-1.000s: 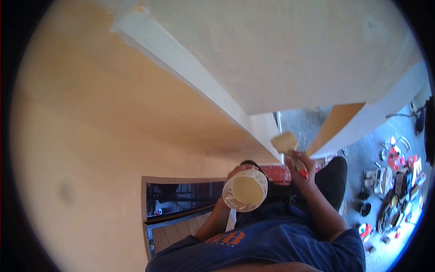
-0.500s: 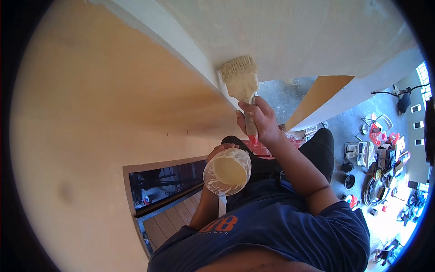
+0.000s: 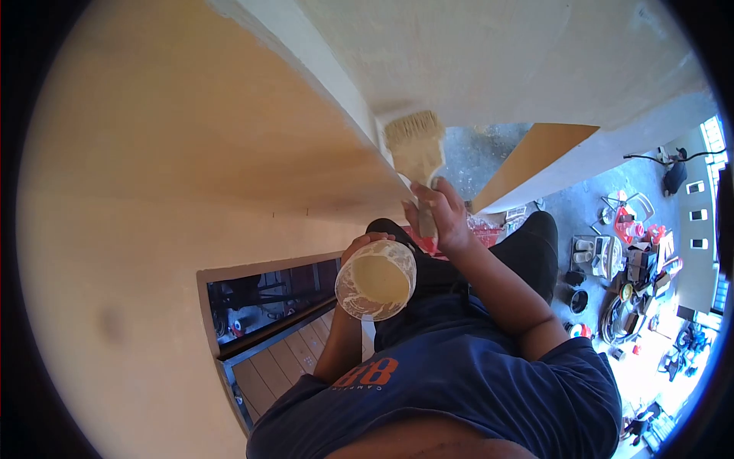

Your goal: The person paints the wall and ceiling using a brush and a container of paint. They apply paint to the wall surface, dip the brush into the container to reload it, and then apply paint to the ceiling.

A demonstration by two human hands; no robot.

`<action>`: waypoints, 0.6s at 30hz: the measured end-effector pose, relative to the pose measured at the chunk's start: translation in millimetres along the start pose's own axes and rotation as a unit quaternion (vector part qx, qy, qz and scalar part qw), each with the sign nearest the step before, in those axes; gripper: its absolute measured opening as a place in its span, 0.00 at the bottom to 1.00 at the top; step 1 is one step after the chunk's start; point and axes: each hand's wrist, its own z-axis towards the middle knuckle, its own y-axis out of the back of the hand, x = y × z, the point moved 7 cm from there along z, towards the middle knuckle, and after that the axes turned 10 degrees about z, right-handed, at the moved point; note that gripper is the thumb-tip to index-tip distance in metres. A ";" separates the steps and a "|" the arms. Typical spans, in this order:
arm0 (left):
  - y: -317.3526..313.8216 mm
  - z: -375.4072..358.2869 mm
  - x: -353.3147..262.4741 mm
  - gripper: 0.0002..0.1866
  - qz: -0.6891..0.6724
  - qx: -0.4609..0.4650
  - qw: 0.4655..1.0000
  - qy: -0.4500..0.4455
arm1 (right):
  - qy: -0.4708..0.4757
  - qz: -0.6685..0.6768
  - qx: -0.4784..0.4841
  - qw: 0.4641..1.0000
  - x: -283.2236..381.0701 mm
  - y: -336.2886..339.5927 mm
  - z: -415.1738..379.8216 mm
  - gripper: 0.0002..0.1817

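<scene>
A wide paintbrush [image 3: 417,145] with a red-tipped handle is gripped in my right hand [image 3: 445,216], bristles pointing up. Its bristle ends are close to the pale wall [image 3: 489,61], near the corner edge where the wall meets an orange-tan surface [image 3: 229,138]. Pale paint coats the bristles and ferrule. Lower down, my left hand [image 3: 365,243] is wrapped round the far side of a clear plastic tub [image 3: 348,291], most of its fingers hidden behind it. Cream-coloured paint [image 3: 381,279] lies inside, and smears streak the tub's wall.
A rectangular opening [image 3: 202,306] in the wall is at lower left, with brown planks [image 3: 279,367] beyond. Far below on the right, a grey floor [image 3: 562,241] holds a chair [image 3: 634,205], a black bucket [image 3: 579,301] and scattered items. A person [image 3: 676,172] is at far right.
The brush and my right hand have moved slightly down and right, with the bristles lower along the wall. The view has shifted a little; the tub sits slightly further left in it.
</scene>
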 end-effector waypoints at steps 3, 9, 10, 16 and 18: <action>-10.8 5.6 -11.8 0.57 -0.012 0.007 1.000 0.022 | -0.003 0.000 0.014 1.000 -11.8 -19.5 6.4 0.17; -9.8 8.1 -8.7 0.58 0.018 0.038 0.997 -0.068 | -0.102 -0.006 0.001 0.995 -40.0 -21.3 -25.2 0.12; -7.8 6.4 -5.1 0.58 0.017 0.038 0.997 -0.067 | -0.103 -0.006 0.002 0.995 -37.3 -19.7 -23.8 0.12; -12.4 5.5 -7.1 0.57 0.047 0.038 0.997 -0.040 | -0.136 0.039 -0.063 0.988 -15.1 -13.1 17.7 0.06; -10.2 8.7 -6.5 0.57 0.076 0.013 0.997 0.006 | -0.239 0.121 -0.115 0.956 -23.3 -14.5 27.0 0.06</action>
